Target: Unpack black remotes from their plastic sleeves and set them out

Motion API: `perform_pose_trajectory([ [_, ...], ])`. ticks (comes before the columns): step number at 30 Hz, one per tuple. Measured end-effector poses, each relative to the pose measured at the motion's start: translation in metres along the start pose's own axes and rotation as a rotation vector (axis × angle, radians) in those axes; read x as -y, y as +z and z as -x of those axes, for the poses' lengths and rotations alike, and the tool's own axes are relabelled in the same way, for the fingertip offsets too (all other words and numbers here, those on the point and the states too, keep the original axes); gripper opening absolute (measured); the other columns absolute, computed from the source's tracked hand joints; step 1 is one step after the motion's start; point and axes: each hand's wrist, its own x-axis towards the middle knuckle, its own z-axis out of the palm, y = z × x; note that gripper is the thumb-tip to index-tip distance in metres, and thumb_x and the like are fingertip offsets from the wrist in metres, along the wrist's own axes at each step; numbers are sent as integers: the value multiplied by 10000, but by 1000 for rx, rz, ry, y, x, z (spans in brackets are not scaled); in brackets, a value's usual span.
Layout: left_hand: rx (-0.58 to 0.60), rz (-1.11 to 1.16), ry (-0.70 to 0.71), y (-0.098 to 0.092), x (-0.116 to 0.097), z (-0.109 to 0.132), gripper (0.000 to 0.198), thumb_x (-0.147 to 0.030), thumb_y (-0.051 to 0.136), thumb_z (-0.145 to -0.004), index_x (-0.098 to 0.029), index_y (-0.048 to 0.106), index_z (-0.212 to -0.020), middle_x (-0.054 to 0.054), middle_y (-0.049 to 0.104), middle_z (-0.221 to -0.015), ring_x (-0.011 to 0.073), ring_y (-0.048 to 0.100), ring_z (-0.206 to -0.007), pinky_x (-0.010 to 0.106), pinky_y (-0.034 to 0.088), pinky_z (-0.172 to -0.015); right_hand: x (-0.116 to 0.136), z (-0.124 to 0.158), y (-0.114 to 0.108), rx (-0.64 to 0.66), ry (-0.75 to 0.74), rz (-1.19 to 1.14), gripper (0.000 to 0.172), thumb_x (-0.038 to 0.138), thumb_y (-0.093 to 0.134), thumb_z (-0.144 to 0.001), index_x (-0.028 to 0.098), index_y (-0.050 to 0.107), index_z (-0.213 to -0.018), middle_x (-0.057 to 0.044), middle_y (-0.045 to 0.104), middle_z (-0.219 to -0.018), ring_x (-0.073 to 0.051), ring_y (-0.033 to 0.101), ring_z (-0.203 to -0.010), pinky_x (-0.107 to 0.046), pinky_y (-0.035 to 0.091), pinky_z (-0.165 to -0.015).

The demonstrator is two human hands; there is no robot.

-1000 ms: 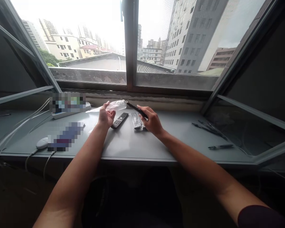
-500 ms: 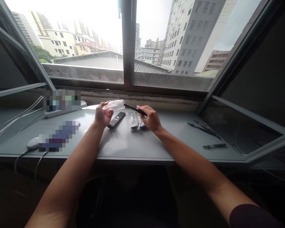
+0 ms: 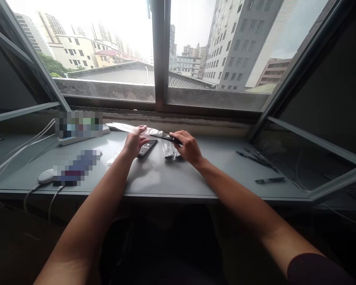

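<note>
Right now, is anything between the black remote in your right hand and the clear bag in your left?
Nothing visible: the end of the slim black plastic remote sits right against the crinkled clear plastic bag.

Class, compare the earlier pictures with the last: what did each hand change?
The left hand lowered the clear plastic bag toward the grey desktop; the right hand lowered the slim black remote, keeping hold. Neither let go. The black remote lying flat and the plastic-wrapped packet stayed put.

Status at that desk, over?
left hand holding clear plastic; right hand gripping black remote; second remote lying between the hands.
</note>
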Motion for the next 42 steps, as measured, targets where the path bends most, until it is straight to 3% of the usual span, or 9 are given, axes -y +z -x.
perform_pose_trajectory([
  [5, -18, -27, 24, -1, 2, -2, 290, -234, 845, -827, -165, 757, -1094, 62, 673, -923, 139, 645, -667, 234, 591, -567, 6, 2, 5, 7, 6, 24, 466, 113, 649, -1022, 251, 729, -1460, -114, 748, -1317, -319, 691, -1256, -452, 582, -1113],
  [13, -149, -56, 68, -2, 2, -2, 203, -205, 824, -871, -168, 742, -1053, 65, 638, -949, 161, 665, -757, 225, 626, -563, 4, 0, 7, 14, 1, 58, 557, 65, 640, -993, 249, 676, -1518, -122, 722, -1323, -323, 662, -1279, -457, 554, -1151],
  [19, 54, -31, 14, 2, 1, 6, 438, -290, 939, -834, -181, 724, -1201, 81, 732, -1026, 174, 743, -774, 289, 681, -690, 2, 0, 11, 1, 21, 71, 576, 83, 635, -992, 227, 650, -1550, -137, 704, -1294, -342, 643, -1244, -483, 541, -1153],
  [25, 224, -22, -31, 16, 5, 21, 598, -217, 977, -782, -182, 702, -1311, 103, 791, -1063, 222, 794, -901, 321, 688, -780, 4, 0, 17, -52, 55, 72, 768, 86, 676, -942, 207, 515, -1683, -154, 641, -1284, -350, 611, -1200, -509, 527, -1161],
  [29, 200, 16, 0, 20, 7, 22, 619, -191, 955, -795, -192, 669, -1344, 112, 820, -1077, 229, 803, -922, 264, 653, -691, 0, -2, 16, -17, 74, 38, 759, 181, 813, -918, 163, 565, -1635, -175, 660, -1341, -350, 634, -1224, -505, 522, -1173],
  [34, 149, 53, 58, 19, 6, 20, 596, -221, 940, -822, -208, 650, -1343, 109, 834, -1122, 204, 802, -912, 225, 622, -650, -3, -1, 10, 102, 242, 38, 494, 350, 922, -908, 226, 777, -1363, -134, 806, -1206, -349, 741, -1123, -475, 573, -1040],
  [38, 222, 30, -17, 23, 10, 25, 592, -242, 995, -773, -184, 704, -1286, 151, 829, -1201, 224, 808, -975, 219, 612, -669, 9, 2, 9, 83, 293, -18, 464, 486, 969, -859, 281, 800, -1240, -65, 847, -1113, -302, 788, -973, -391, 583, -876],
  [42, 319, -45, -82, 26, 15, 31, 543, -291, 1018, -759, -157, 766, -1222, 184, 815, -1266, 254, 808, -1043, 250, 628, -752, 21, 3, 10, 35, 307, -39, 560, 513, 986, -821, 293, 764, -1286, -40, 845, -1027, -278, 785, -861, -366, 572, -801],
])
